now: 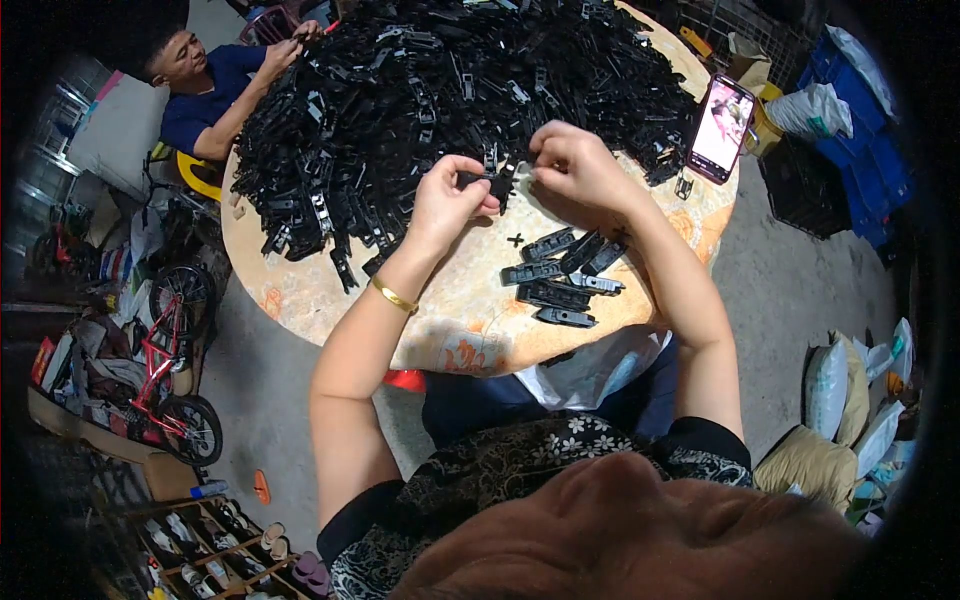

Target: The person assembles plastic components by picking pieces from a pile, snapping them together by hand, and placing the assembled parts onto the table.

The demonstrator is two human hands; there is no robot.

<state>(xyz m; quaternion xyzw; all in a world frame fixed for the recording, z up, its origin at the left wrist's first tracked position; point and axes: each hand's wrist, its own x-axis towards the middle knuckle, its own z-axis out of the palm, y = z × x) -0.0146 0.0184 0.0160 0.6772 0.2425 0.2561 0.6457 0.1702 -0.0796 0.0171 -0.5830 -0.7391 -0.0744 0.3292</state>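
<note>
My left hand (447, 203), a gold bangle on its wrist, pinches a small black plastic part (504, 186) at the near edge of the pile. Just to the right, my right hand (578, 168) is closed, its fingers curled toward the same spot; whatever lies in them is hidden. Beyond both hands rises a large heap of black plastic pieces (400, 120), some with metal strips. Nearer to me, a small group of long black plastic pieces (560, 293) lies on the tablecloth. A tiny black cross-shaped piece (515, 240) sits beside that group.
The round table (300, 295) has a patterned cloth. A phone (721, 128) stands upright at its right edge. Across the far left, another person (215, 100) works at the heap. Blue crates (855, 140) and sacks (825, 400) are on the right; a red bicycle (165, 360) is on the left.
</note>
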